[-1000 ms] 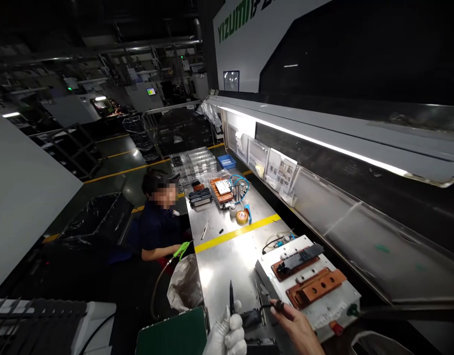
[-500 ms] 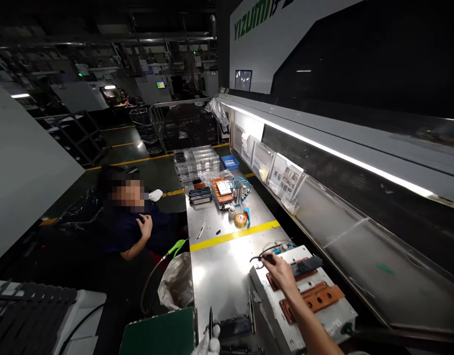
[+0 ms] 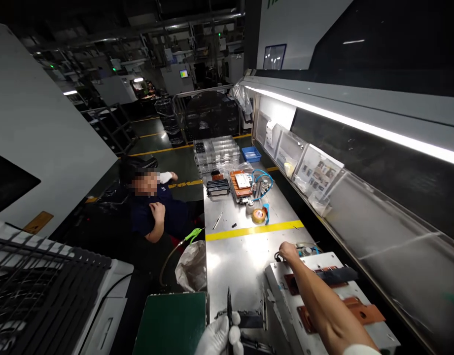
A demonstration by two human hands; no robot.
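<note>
Right hand [image 3: 288, 250] extended over far corner of white fixture [image 3: 282, 276], fingers curled on dark cable [image 3: 276, 256]; grip detail too small to confirm. Bare steel bench [image 3: 234, 251] open left of fingers up to yellow line [image 3: 254, 230]. Left hand [image 3: 219, 337], gloved, closed on black pen [image 3: 229, 308], cut off by frame edge. Green tray [image 3: 171, 323] just left of it. Black part [image 3: 249, 320] beside pen, partly hidden.
</note>
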